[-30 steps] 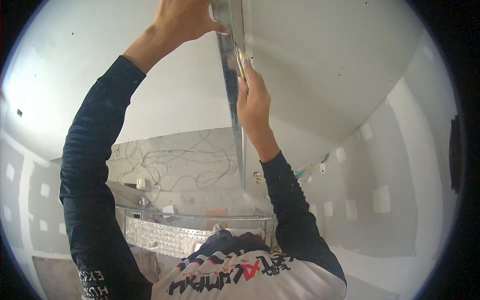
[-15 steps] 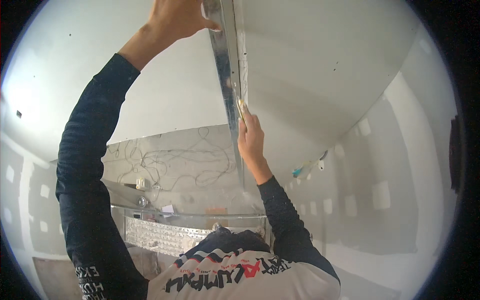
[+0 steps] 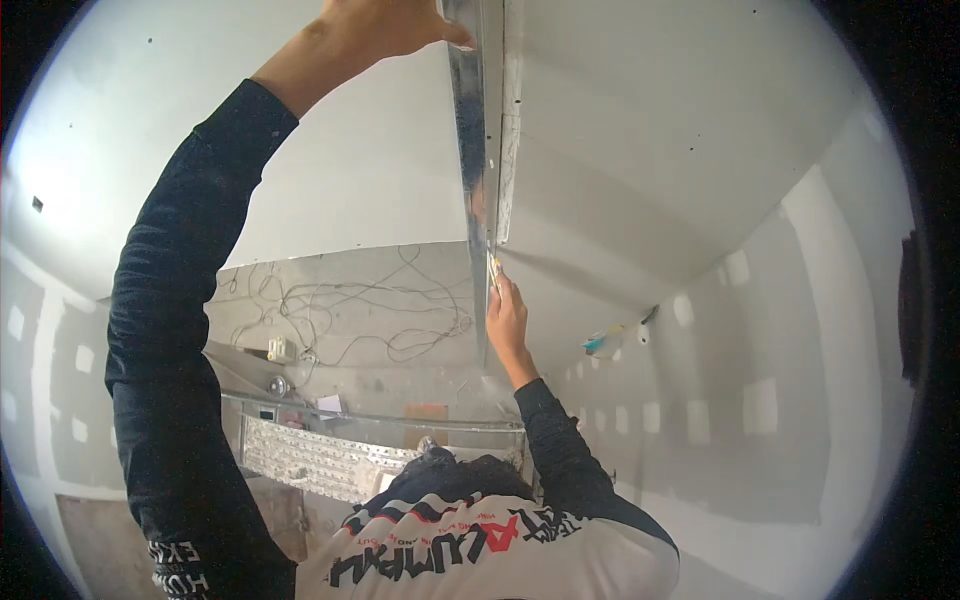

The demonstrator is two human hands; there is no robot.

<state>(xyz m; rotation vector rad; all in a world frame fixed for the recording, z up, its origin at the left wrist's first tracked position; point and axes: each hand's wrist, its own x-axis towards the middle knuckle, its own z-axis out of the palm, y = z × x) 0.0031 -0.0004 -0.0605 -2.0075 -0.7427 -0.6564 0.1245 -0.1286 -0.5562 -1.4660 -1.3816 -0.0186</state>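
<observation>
A long metal profile (image 3: 468, 130) runs from the upper edge toward the middle, flat against the pale board ceiling (image 3: 350, 150). My left hand (image 3: 380, 25) grips it near the top, thumb pressed on its face; the other fingers are mostly hidden. Lower down, my right hand (image 3: 507, 315) is closed around a slim utility knife (image 3: 495, 264) with a yellow part. The knife's tip meets the board right beside the profile's edge. A ragged pale seam (image 3: 511, 130) lies along the right of the profile, above the knife.
Loose cables (image 3: 400, 300) sprawl over the grey floor. A metal rail (image 3: 380, 418) and a perforated platform (image 3: 300, 465) stand below me. Patched board walls (image 3: 700, 410) rise at the right, with a small teal object (image 3: 595, 344) near them.
My right hand has drawn the knife down along the profile toward me, and the ragged seam reaches lower. My left hand keeps its hold on the profile. The view has shifted slightly.
</observation>
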